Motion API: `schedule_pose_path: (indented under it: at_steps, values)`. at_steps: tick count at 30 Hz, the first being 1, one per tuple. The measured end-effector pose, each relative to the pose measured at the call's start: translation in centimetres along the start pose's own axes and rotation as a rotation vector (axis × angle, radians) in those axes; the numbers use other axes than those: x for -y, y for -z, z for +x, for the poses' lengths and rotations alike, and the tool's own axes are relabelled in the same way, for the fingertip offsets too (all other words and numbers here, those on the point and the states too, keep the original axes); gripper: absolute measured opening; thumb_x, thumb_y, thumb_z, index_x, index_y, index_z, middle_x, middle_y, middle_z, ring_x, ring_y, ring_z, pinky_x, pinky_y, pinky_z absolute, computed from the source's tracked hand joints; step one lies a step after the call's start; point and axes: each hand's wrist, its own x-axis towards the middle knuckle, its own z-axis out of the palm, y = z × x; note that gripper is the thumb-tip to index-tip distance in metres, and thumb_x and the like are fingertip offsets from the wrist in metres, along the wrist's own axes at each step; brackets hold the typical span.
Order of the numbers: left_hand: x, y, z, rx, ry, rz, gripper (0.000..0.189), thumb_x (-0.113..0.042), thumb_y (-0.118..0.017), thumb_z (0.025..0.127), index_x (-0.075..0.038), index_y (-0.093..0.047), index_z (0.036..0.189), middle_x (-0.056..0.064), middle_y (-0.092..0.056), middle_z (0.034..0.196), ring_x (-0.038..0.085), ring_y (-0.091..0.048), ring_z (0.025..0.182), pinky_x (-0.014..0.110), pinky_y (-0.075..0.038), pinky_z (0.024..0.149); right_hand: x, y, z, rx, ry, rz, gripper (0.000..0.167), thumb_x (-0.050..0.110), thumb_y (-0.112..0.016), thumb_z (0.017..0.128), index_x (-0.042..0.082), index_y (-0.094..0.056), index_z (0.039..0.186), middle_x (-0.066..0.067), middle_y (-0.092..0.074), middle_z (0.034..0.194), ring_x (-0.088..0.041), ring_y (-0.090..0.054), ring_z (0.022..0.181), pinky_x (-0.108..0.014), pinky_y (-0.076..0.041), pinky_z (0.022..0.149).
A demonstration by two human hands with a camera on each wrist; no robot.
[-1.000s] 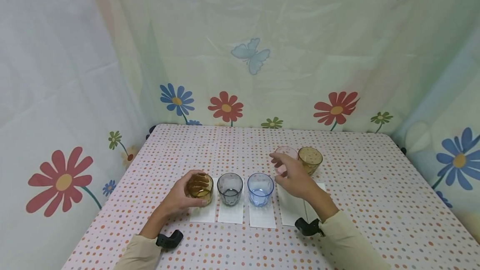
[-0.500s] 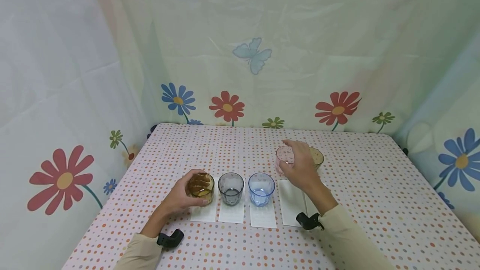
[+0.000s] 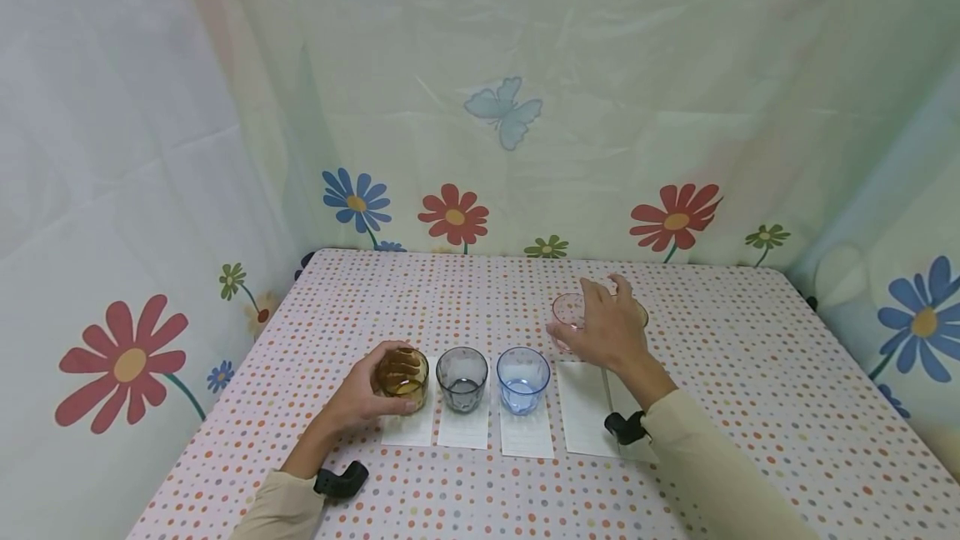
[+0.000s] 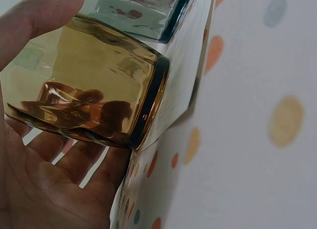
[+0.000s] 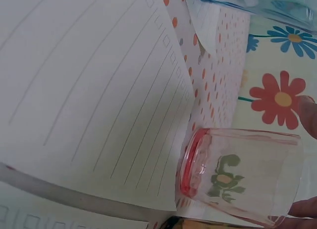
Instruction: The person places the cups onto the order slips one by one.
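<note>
My left hand [image 3: 362, 397] grips an amber glass [image 4: 94, 75], thumb on its near side and fingers around the far side. The glass stands upright on a white paper sheet [image 3: 406, 432]. To its right stand a grey glass [image 3: 462, 382] and a blue glass [image 3: 522, 382], each on its own sheet. Farther back, my right hand [image 3: 613, 330] is spread at a pink glass [image 5: 242, 174]. Its thumb is at the glass's left side, apart from the wall in the right wrist view. The hand mostly hides a second amber glass [image 3: 642, 314].
Two lined sheets [image 3: 587, 419] lie side by side beneath my right forearm. A dotted cloth [image 3: 450, 498] covers the table. Flower-printed curtains [image 3: 495, 40] hang behind and on both sides.
My right hand has moved back and to the right from in front of the pink glass, and its fingers have spread over between the two rear glasses. My left hand stays put.
</note>
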Motion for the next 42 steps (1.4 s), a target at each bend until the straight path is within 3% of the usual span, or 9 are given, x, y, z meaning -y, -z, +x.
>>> schedule_pose_path:
  at_steps: [4,11,20,23,30,35,42]
  values:
    - [0.0,0.0,0.0,0.003,-0.007,-0.009,0.073,-0.011,-0.084,0.082,-0.015,-0.047,0.145,0.015,-0.057,0.137,0.037,-0.059,0.122,0.046,-0.051,0.102,-0.3,-0.2,0.4,0.055,-0.014,-0.034,0.098,0.067,-0.066,0.084,-0.006,-0.044,0.147,-0.029,-0.051,0.144,-0.051,-0.023,0.144,-0.077,-0.036,0.100]
    - [0.0,-0.1,0.0,-0.003,0.005,-0.003,0.075,-0.012,-0.085,0.081,-0.010,-0.046,0.146,0.016,-0.057,0.136,0.038,-0.059,0.122,0.044,-0.051,0.102,-0.6,-0.8,0.5,0.094,-0.039,-0.010,0.091,0.064,-0.065,0.086,-0.007,-0.051,0.141,-0.030,-0.057,0.138,-0.050,-0.026,0.143,-0.075,-0.030,0.105]
    - [0.1,0.0,0.0,-0.003,-0.001,-0.006,0.076,-0.011,-0.085,0.082,-0.007,-0.045,0.146,0.016,-0.056,0.136,0.038,-0.059,0.121,0.046,-0.051,0.101,-0.5,-1.3,0.6,0.013,-0.018,0.036,0.083,0.056,-0.071,0.085,-0.006,-0.055,0.137,-0.028,-0.059,0.135,-0.046,-0.033,0.140,-0.069,-0.030,0.110]
    - [0.1,0.0,0.0,-0.009,0.008,0.001,0.075,-0.012,-0.085,0.081,-0.011,-0.046,0.145,0.015,-0.056,0.136,0.037,-0.059,0.121,0.046,-0.051,0.101,-0.3,-1.4,0.5,-0.028,-0.002,0.067,0.083,0.057,-0.072,0.084,-0.005,-0.055,0.137,-0.028,-0.060,0.133,-0.046,-0.035,0.137,-0.067,-0.031,0.111]
    - [0.2,0.0,0.0,0.003,-0.010,-0.017,0.073,-0.010,-0.084,0.082,-0.011,-0.046,0.145,0.016,-0.056,0.136,0.039,-0.059,0.121,0.046,-0.051,0.102,0.2,-1.4,0.5,-0.140,0.030,0.213,0.080,0.049,-0.082,0.077,-0.002,-0.058,0.134,-0.022,-0.063,0.124,-0.043,-0.038,0.133,-0.064,-0.035,0.106]
    - [0.3,0.0,0.1,0.011,-0.025,-0.029,0.072,-0.009,-0.083,0.082,-0.011,-0.046,0.145,0.017,-0.056,0.136,0.039,-0.059,0.121,0.044,-0.052,0.101,0.7,-1.1,0.4,-0.143,0.026,0.307,0.081,0.042,-0.085,0.077,-0.001,-0.053,0.138,-0.020,-0.060,0.125,-0.040,-0.041,0.131,-0.063,-0.041,0.103]
    - [0.2,-0.1,-0.1,-0.011,0.002,-0.003,0.074,-0.011,-0.085,0.081,-0.013,-0.047,0.145,0.015,-0.056,0.136,0.037,-0.059,0.120,0.046,-0.052,0.101,1.3,-0.5,0.0,-0.147,0.023,0.409,0.080,0.036,-0.086,0.078,0.001,-0.051,0.141,-0.020,-0.058,0.128,-0.039,-0.052,0.120,-0.058,-0.048,0.097]
